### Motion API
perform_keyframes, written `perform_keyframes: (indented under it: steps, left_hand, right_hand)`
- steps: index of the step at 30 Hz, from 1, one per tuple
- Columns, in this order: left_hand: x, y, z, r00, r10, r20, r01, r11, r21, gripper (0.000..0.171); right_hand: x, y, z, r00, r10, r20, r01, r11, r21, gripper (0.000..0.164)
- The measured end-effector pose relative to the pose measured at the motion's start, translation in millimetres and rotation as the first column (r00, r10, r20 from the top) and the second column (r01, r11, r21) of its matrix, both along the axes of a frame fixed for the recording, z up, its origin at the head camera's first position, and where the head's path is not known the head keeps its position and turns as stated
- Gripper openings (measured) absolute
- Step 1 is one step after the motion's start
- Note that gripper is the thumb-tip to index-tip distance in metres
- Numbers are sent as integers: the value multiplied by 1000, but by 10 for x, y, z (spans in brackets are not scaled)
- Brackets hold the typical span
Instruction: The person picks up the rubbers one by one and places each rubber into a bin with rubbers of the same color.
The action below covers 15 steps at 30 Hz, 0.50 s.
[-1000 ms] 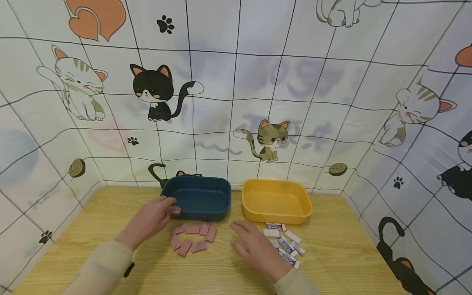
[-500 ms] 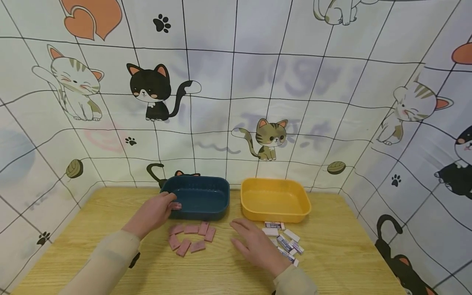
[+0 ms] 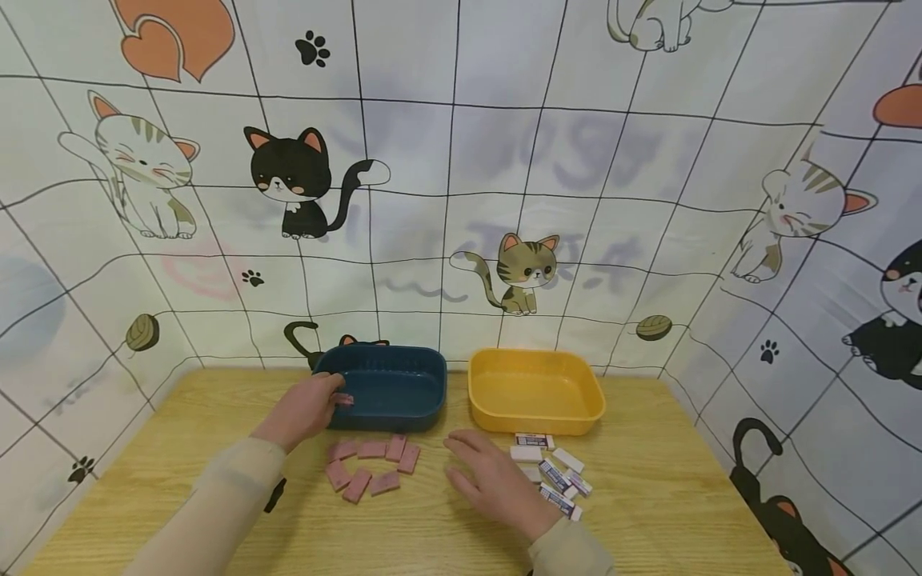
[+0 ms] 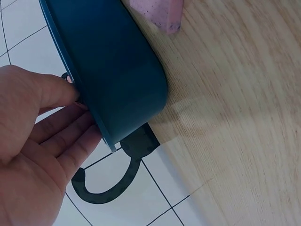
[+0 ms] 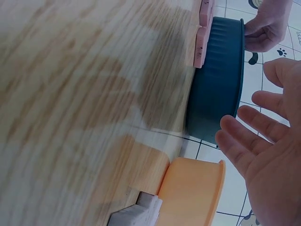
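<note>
My left hand (image 3: 306,410) pinches a pink eraser (image 3: 345,399) between thumb and fingers, over the left rim of the dark blue bin (image 3: 392,418). In the left wrist view the bin's wall (image 4: 120,66) hides the fingertips and most of that eraser. Several more pink erasers (image 3: 385,483) lie in a rough ring on the table, in front of the blue bin. My right hand (image 3: 497,485) hovers low between this ring and a loose group of white erasers (image 3: 568,460), some in printed sleeves. Its fingers are relaxed and spread, holding nothing, as the right wrist view shows.
To the right of the blue bin stands a yellow bin (image 3: 536,417), close to the back wall. White cloth (image 3: 410,160) with cat drawings encloses the wooden table (image 3: 403,544) at the back and both sides.
My left hand has shifted slightly right and down with the pink eraser, now over the blue bin's rim. The right hand has stayed almost in place.
</note>
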<state>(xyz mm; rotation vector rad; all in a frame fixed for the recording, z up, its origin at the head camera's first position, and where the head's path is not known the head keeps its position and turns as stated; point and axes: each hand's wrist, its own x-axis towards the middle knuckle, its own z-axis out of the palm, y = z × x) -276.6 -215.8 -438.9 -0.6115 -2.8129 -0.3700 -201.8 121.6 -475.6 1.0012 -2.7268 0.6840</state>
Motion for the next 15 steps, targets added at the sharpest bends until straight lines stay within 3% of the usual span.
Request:
perform_keyframes:
  steps: [7, 10, 15]
  left_hand:
    - [-44, 29, -4, 990, 50, 132, -55, 998, 33, 17]
    - [-46, 19, -20, 989, 71, 130, -73, 997, 12, 28]
    - [-20, 0, -23, 994, 67, 84, -69, 998, 16, 28]
  right_hand:
    - [-2, -24, -34, 1000, -1, 3, 1, 1000, 15, 41]
    - [-1, -24, -38, 1000, 2, 0, -2, 1000, 11, 40]
    - [3, -19, -38, 1000, -4, -1, 4, 1000, 10, 40]
